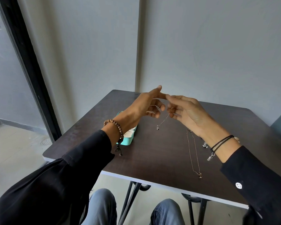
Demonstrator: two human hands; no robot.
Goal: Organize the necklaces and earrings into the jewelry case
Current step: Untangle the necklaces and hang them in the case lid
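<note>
Left hand and right hand each pinch the fine pendant necklace aloft between them, probably spreading its chain tangle-free for the teal jewelry case beneath the left wrist.

- No writing, label, brand, number or sign can be read anywhere in the frame.
</note>
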